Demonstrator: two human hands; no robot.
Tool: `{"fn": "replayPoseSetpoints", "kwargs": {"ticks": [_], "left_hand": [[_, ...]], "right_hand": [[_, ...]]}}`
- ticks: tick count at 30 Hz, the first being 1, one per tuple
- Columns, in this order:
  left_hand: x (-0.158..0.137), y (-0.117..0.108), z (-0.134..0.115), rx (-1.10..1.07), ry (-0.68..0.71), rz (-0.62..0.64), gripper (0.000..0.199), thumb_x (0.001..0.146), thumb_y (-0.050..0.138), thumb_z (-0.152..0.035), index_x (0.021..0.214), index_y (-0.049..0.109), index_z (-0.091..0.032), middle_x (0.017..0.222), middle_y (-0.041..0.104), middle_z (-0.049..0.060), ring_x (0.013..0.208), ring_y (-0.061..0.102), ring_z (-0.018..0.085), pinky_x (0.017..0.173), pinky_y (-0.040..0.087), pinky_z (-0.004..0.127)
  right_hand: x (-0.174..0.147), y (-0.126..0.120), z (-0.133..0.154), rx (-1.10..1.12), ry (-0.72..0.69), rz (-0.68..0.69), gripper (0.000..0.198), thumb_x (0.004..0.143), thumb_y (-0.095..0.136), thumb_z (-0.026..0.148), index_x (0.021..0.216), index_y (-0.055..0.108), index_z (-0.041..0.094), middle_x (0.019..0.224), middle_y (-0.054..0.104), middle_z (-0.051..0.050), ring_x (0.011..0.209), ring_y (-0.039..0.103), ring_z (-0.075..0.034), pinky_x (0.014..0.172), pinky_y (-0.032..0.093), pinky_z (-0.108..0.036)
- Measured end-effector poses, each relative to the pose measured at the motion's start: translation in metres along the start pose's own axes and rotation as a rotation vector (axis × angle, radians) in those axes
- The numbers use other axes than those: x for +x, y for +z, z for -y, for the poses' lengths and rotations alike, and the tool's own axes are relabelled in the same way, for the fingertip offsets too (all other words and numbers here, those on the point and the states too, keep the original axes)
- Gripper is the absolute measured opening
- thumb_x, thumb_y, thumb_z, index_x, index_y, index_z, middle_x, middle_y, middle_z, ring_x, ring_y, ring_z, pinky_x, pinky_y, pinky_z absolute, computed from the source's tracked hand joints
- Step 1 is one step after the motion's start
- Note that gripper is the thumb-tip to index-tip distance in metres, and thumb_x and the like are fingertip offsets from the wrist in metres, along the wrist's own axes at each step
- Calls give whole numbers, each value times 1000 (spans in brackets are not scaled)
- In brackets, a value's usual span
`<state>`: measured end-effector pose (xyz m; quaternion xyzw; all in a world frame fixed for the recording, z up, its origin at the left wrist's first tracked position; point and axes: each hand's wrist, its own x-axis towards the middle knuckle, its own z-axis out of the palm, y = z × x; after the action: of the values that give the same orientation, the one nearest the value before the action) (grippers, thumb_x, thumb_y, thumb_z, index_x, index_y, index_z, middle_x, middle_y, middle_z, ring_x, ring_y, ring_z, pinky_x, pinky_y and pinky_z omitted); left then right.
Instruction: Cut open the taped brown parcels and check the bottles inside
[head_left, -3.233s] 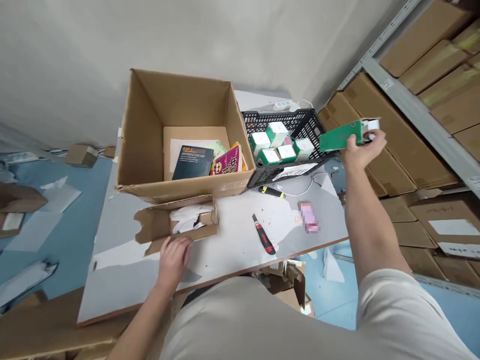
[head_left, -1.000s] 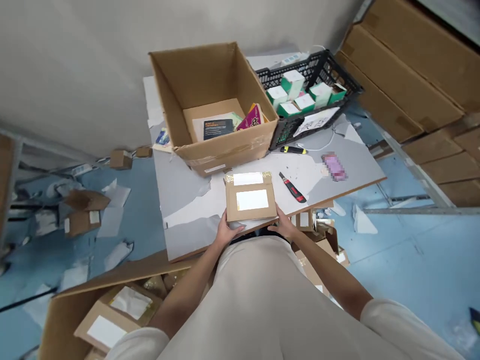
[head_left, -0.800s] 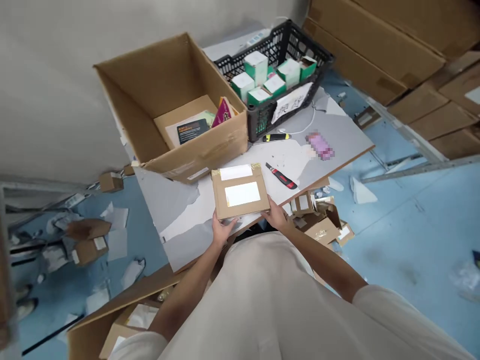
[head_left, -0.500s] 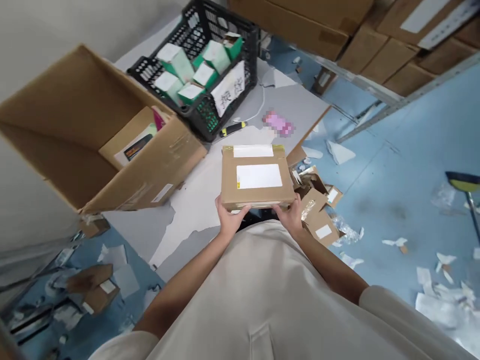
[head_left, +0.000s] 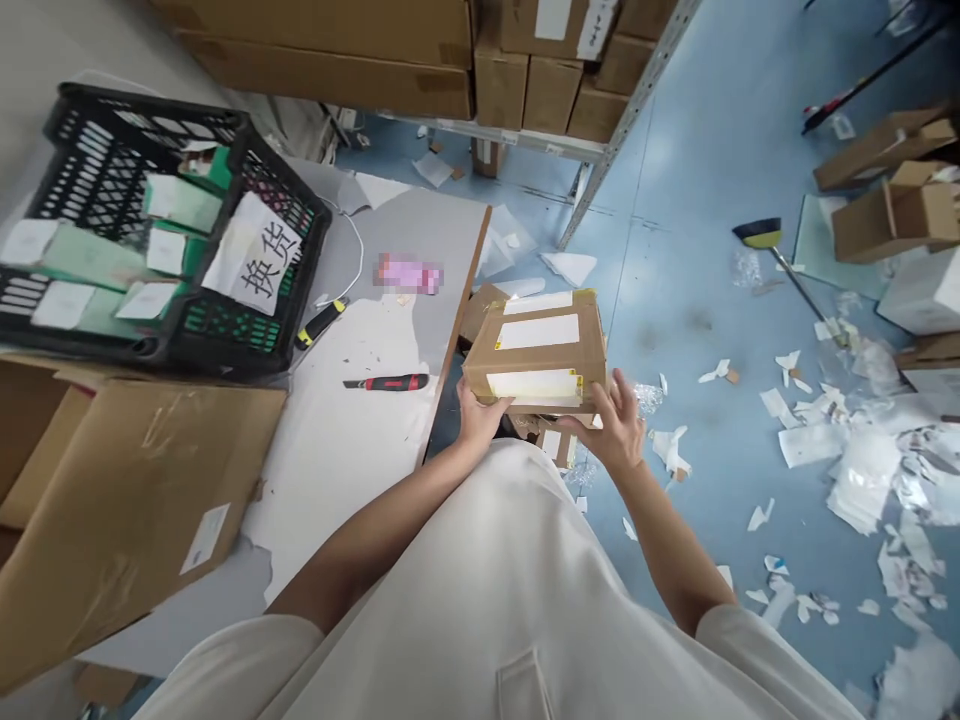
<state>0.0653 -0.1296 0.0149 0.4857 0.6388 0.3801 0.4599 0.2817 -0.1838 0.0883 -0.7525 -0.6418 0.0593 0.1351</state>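
Observation:
In the head view I hold a sealed cardboard box (head_left: 480,340) in front of my waist, beyond the table's right edge. White labels are stuck on its top and near side, with yellowish tape along its edges. My left hand (head_left: 480,418) grips the near left corner, thumb on the near side. At the near right corner is my right hand (head_left: 613,425), its thumb along the lower edge and its fingers bent against the right side. A red and black utility knife (head_left: 388,383) lies on the table (head_left: 337,450) to the left.
A black crate (head_left: 165,345) of green-and-white boxes, a yellow-black cutter (head_left: 322,322) and a large open carton (head_left: 187,450) occupy the left. Shelving with cartons (head_left: 502,90) stands ahead. Paper scraps (head_left: 862,470) and a broom (head_left: 761,233) lie on the blue floor.
The view has swung right. The box has moved from over the table to past its right edge, and its labelled near side shows. The red utility knife has come into sight.

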Motion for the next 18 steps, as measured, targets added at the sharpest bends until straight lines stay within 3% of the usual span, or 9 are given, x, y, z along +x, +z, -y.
{"fn": "replayPoseSetpoints", "kwargs": {"ticks": [2,9,11,15,18], "left_hand": [[5,14,-5,-4,-4,-30,67,66,75,-23,126,44,-23,132,44,10,126,46,25,105,41,41],[13,43,-5,84,9,55,63,62,77,-23,119,51,-19,123,46,10,122,47,28,106,39,44],[12,45,2,124,14,95,59,62,77,-23,116,53,-19,120,48,10,121,47,28,106,38,44],[10,42,23,160,76,239,59,64,75,-22,119,54,-20,122,49,11,123,46,28,109,35,42],[14,38,38,137,15,314,66,64,75,-24,126,51,-21,129,48,12,126,45,28,111,33,43]], "right_hand": [[-1,2,-13,-13,20,16,52,78,60,54,118,61,21,128,53,-19,105,59,-31,62,48,-27],[9,13,-55,-85,-21,74,46,89,45,43,126,58,20,100,62,-13,77,60,-17,52,36,-22],[14,16,-64,-90,-11,103,46,92,39,46,115,64,16,84,63,-11,67,56,-15,50,31,-23],[25,14,-69,-176,173,76,55,96,29,52,80,67,15,58,56,-5,51,44,-12,49,18,-25],[31,15,-67,-195,201,102,49,95,33,50,82,67,18,58,57,-4,50,41,-12,51,15,-25]]}}
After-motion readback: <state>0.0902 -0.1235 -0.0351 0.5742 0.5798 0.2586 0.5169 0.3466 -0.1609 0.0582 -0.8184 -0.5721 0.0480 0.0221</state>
